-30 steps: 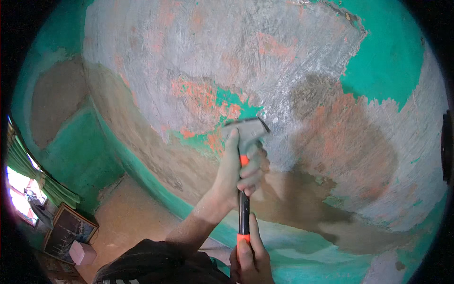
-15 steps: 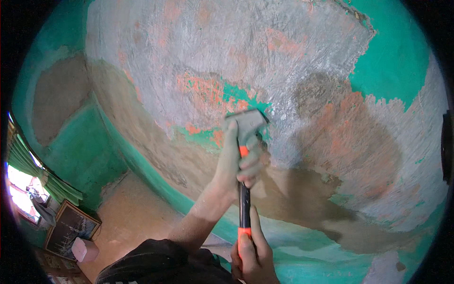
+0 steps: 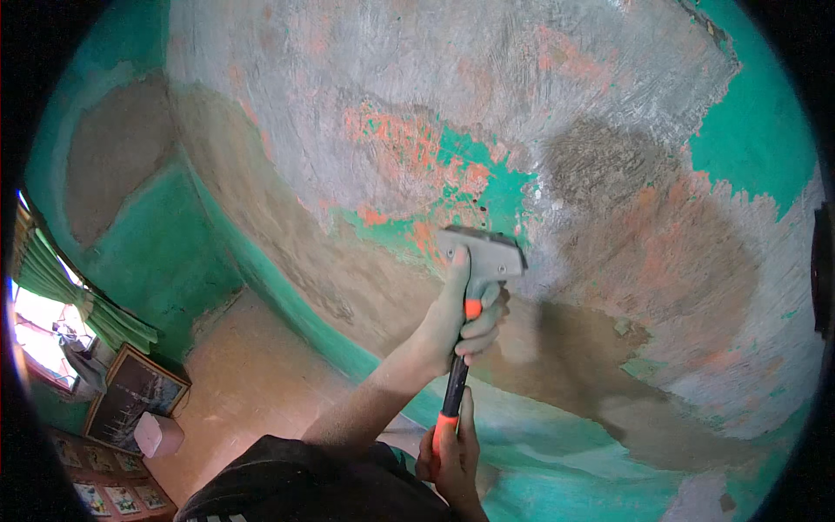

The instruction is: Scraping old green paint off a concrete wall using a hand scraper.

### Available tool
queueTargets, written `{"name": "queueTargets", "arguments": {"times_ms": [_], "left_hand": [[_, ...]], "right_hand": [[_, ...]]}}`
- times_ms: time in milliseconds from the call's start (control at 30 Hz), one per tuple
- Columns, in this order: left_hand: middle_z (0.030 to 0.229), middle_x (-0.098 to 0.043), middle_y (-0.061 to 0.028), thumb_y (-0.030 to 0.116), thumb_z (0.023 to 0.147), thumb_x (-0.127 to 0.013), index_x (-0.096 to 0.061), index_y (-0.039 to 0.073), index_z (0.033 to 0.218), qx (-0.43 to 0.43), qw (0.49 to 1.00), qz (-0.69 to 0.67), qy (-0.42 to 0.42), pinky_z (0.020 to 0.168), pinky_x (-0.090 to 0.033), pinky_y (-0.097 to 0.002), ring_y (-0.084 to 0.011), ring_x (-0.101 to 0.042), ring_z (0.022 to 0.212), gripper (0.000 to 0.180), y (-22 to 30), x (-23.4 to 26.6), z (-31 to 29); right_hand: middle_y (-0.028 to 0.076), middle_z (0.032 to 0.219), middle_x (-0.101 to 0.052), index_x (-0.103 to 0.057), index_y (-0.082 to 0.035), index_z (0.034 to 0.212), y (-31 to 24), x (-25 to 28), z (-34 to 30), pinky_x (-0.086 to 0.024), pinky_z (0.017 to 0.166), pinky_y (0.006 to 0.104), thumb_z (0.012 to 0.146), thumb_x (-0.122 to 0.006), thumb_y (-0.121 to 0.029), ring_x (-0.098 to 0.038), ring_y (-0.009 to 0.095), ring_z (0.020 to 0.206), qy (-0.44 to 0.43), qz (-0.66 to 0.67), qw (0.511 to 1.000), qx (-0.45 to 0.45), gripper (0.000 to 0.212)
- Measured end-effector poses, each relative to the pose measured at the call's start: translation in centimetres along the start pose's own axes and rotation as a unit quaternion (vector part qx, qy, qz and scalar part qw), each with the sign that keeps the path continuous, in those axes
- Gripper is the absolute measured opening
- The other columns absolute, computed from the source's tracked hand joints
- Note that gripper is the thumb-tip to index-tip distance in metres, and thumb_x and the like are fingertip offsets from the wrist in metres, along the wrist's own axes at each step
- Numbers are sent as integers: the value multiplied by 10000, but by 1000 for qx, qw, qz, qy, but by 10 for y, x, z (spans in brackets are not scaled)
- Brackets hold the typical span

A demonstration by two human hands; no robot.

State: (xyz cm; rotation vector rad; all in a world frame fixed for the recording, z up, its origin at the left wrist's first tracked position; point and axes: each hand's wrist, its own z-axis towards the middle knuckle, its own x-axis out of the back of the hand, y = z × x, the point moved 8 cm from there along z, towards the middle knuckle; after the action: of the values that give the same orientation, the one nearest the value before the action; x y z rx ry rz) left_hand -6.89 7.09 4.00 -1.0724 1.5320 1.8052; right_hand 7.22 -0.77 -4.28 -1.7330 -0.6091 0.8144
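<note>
A long-handled wall scraper [image 3: 457, 383] with a wide grey head and a black and orange handle is in both my hands. My left hand [image 3: 470, 322] wraps the upper handle, its thumb laid along the underside of the head. Lower down, my right hand [image 3: 452, 452] grips the orange end. The scraper's blade edge lies at a patch of green paint [image 3: 500, 196] on the wall [image 3: 391, 52]; whether it touches I cannot tell. Orange and grey layers show around that patch.
Brown bare plaster [image 3: 565, 357] runs along the lower wall. At the left are a green curtain [image 3: 65, 283] by a bright window, a framed picture [image 3: 130, 400] leaning on the wall, a pinkish bin [image 3: 158, 435] and the tan floor [image 3: 252, 365].
The scraper head has come down and slightly right in the view, uncovering more of the green patch above it. Both hands keep their hold, and the view has shifted a little.
</note>
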Motion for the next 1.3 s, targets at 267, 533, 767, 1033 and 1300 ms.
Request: {"name": "queueTargets", "arguments": {"times_ms": [267,533,767,1033,1300], "left_hand": [[502,-299,46,745,895,-217,-469,112,908,-24,999,22,20,338,-287,-238,-82,-277,335,682,-8,7,-2],[488,-238,74,736,903,-246,-436,149,762,16,993,59,100,310,-167,-226,-62,-203,335,633,-35,6,-3],[500,-249,77,742,904,-193,-405,163,728,24,987,104,117,334,-165,-232,-53,-197,356,641,-25,-3,-11],[489,-230,89,777,873,-249,-397,184,698,-9,981,144,132,316,-131,-229,-50,-161,345,637,-22,-21,-1],[507,-251,77,710,917,-291,-441,159,789,-38,971,184,147,314,-172,-234,-57,-191,345,586,-18,-33,-1]], "right_hand": [[37,670,-518,-58,-62,1518,19,33,6,-375,471,227,994,-487,-220,-447,82,512,-7,7,1000,13,695],[41,660,-512,-26,-117,1524,32,36,2,-356,436,227,1017,-417,-349,-443,103,477,-20,-8,999,31,681],[9,620,-430,1,-93,1523,17,27,0,-342,435,231,1034,-356,-313,-373,83,469,0,-27,998,62,644],[-3,583,-396,-14,-80,1521,2,28,-4,-301,412,220,1034,-342,-301,-335,69,448,3,-30,996,87,628],[-3,581,-374,24,-168,1529,-11,26,-14,-288,404,219,1023,-376,-403,-306,71,436,-16,67,997,30,686]]}}
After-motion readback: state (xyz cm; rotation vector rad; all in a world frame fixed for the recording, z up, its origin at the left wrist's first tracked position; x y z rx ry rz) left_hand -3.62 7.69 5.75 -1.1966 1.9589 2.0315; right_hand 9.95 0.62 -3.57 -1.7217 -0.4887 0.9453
